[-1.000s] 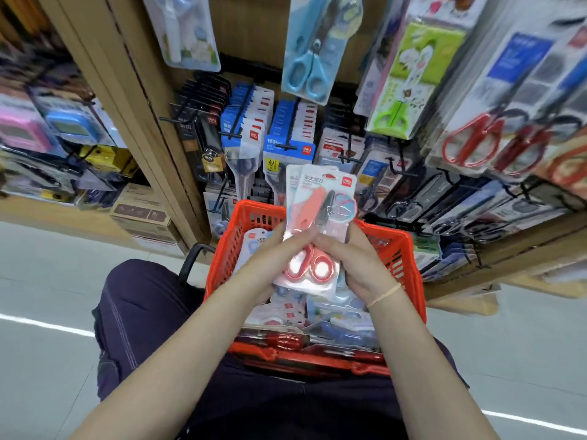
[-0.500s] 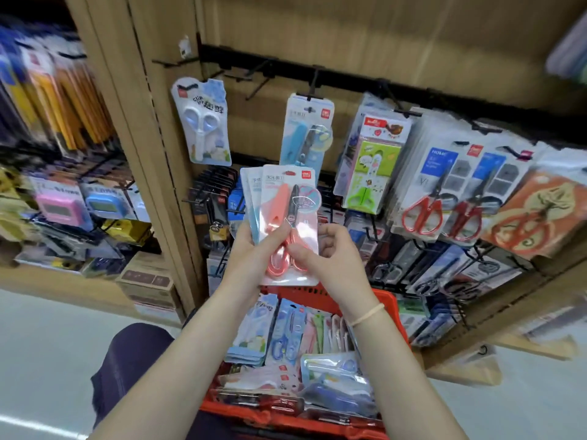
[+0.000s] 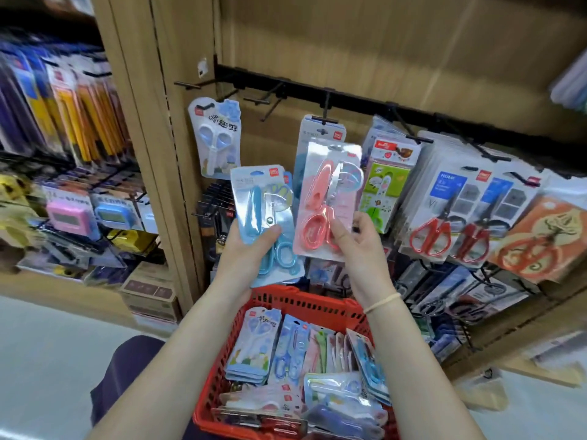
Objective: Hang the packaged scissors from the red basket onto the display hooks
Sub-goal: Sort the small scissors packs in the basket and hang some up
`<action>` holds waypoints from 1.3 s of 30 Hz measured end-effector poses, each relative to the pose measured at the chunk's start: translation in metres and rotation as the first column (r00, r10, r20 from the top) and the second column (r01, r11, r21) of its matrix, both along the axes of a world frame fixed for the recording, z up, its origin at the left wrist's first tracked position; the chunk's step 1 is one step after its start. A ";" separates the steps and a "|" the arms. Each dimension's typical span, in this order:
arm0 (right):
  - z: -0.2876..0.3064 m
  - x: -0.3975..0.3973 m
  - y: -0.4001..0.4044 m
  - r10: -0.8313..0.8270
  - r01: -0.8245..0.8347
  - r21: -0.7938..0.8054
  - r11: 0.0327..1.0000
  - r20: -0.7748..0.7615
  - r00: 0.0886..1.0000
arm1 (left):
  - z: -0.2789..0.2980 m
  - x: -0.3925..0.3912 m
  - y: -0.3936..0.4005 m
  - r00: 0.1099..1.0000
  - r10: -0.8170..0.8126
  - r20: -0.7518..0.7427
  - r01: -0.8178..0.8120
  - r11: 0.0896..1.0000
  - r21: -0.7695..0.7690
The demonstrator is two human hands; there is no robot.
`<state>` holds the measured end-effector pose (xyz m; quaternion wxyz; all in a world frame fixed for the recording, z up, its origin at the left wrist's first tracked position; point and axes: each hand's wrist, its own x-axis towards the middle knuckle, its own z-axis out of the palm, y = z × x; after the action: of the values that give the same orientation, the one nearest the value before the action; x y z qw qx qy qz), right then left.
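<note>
My left hand (image 3: 251,252) grips a pack of blue scissors (image 3: 263,217), held upright above the red basket (image 3: 305,303). My right hand (image 3: 359,246) pinches a pack of pink scissors (image 3: 327,198) by its lower end and holds it in front of a hanging blue-scissors pack (image 3: 320,131) on a black display hook (image 3: 324,117). The basket sits on my lap and holds several more scissors packs (image 3: 286,354). Bare hooks (image 3: 270,100) jut from the black rail to the left.
A white-handled scissors pack (image 3: 216,138) hangs at the left. A green pack (image 3: 386,185) and red-handled scissors (image 3: 432,236) hang to the right. A wooden upright (image 3: 158,122) separates shelves of pencils and timers (image 3: 66,214). Lower hooks carry more goods.
The single stack held in both hands has been split: blue pack stays in my left hand, pink pack moved right and up in my right hand. The view tilted upward toward the hooks.
</note>
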<state>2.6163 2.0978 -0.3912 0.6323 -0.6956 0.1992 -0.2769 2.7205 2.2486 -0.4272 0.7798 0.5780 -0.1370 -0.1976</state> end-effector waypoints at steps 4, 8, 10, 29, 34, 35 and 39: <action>0.007 0.008 -0.006 -0.030 0.029 -0.094 0.995 -0.005 1.000 | -0.005 0.008 0.010 0.993 0.101 -0.058 -0.103 0.994 -0.032; 0.011 0.024 -0.007 -0.050 0.048 -0.152 0.987 -0.009 0.999 | -0.001 0.015 0.018 0.995 0.099 -0.033 -0.101 0.993 -0.057; 0.013 0.030 -0.006 -0.064 0.064 -0.145 0.987 0.002 0.998 | 0.003 0.016 0.019 0.996 0.090 -0.022 -0.091 0.994 -0.063; -0.016 0.030 -0.003 -0.169 0.143 -0.119 0.983 -0.248 0.954 | 0.008 0.016 0.002 0.999 0.044 -0.004 -0.044 0.997 -0.068; -0.006 0.024 0.017 0.073 -0.107 -0.143 0.984 -0.224 0.972 | 0.008 0.010 -0.007 0.999 0.039 0.014 -0.039 0.998 -0.040; -0.005 0.024 0.021 0.106 -0.145 -0.155 0.977 -0.233 0.967 | 0.009 0.009 -0.009 0.999 0.042 0.009 -0.041 0.999 -0.031; -0.007 0.024 0.023 0.129 -0.170 -0.166 0.971 -0.233 0.964 | 0.010 0.009 -0.013 1.000 0.024 -0.003 -0.024 1.000 -0.014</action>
<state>2.6407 2.1208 -0.3980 0.5584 -0.7905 0.1883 -0.1667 2.7290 2.2354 -0.4168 0.7864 0.5739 -0.1304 -0.1878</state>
